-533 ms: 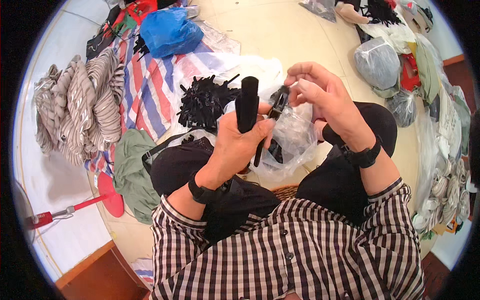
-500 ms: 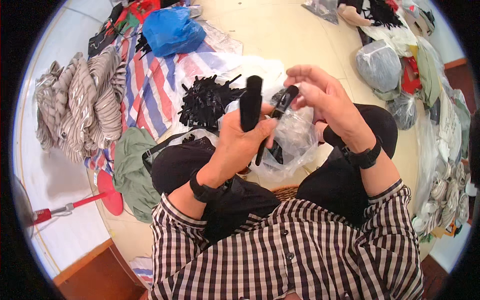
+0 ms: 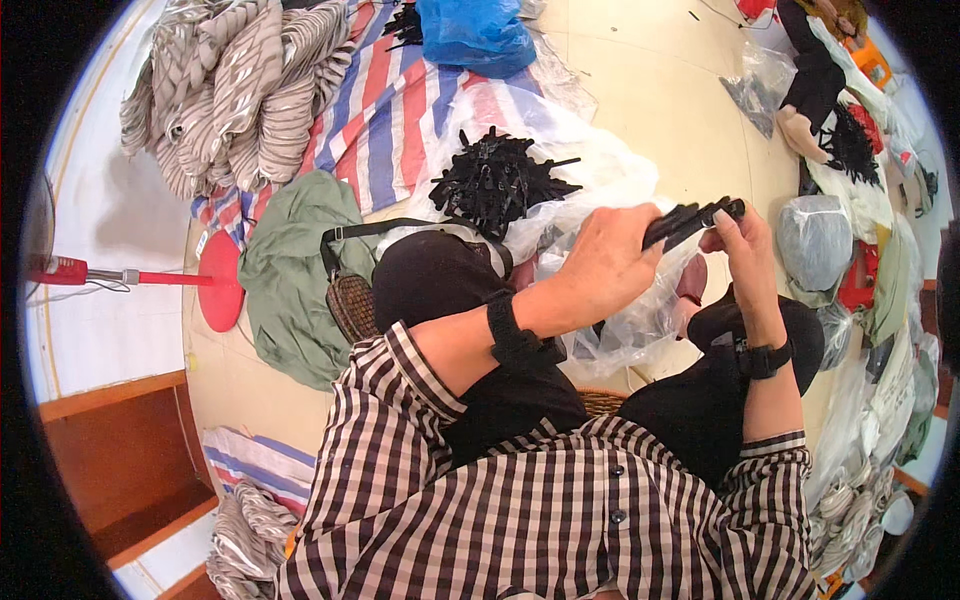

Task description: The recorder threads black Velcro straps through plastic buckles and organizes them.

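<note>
Both my hands are up in front of my right knee, on one black strap (image 3: 680, 226) that looks folded or bundled. My left hand (image 3: 605, 255) has its fingers closed round the strap's left end. At the other end, my right hand (image 3: 745, 250) pinches the strap between thumb and fingers. Details of the strap are too small to make out. Below the hands lies a crumpled clear plastic bag (image 3: 640, 345). Beyond my left knee, a heap of black straps (image 3: 495, 180) rests on white plastic sheeting (image 3: 610, 165).
Bundled striped cloth (image 3: 235, 95) and a blue plastic bag (image 3: 475, 35) lie on a striped tarp (image 3: 385, 130) at the far left. Green cloth (image 3: 295, 280) sits beside a red round stand base (image 3: 220, 280). Several filled bags, including a grey one (image 3: 815, 240), line the right side.
The view has shifted left and down, so the scene sits differently. My hands have moved right, and the right hand, loosely raised before, now pinches the strap end.
</note>
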`<action>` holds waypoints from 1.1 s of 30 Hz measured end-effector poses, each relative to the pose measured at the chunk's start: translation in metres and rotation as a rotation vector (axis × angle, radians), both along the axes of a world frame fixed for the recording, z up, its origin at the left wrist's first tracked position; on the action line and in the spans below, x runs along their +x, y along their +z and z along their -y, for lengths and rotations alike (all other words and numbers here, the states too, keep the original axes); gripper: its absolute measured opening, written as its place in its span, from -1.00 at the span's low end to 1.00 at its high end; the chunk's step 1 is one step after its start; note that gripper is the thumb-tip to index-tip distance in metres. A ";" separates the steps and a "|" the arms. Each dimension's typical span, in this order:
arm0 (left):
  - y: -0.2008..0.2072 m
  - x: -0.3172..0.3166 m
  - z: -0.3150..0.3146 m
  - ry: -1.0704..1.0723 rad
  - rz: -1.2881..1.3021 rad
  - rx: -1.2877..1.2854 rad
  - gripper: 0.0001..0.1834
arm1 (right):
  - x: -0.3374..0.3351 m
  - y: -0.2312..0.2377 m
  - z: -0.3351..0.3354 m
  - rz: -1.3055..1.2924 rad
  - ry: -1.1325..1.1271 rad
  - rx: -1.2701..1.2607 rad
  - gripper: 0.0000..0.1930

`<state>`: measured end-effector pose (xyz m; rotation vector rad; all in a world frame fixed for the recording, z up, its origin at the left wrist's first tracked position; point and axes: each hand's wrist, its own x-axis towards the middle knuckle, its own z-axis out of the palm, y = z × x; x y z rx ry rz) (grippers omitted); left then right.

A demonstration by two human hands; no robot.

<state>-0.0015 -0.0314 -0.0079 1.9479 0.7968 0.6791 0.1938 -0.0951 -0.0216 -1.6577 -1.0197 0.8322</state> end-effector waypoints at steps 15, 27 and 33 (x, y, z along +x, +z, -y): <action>0.012 0.001 0.009 -0.467 0.246 -0.952 -0.76 | -0.068 -0.068 -0.107 -0.407 0.074 -0.052 -0.66; 0.005 0.005 0.035 -0.639 -0.002 -1.043 -0.82 | -0.015 -0.242 0.009 0.036 0.247 -0.584 -0.85; -0.015 0.008 0.087 -0.859 -0.101 -1.066 -0.87 | -0.009 -0.273 0.039 0.560 0.442 -0.614 -0.82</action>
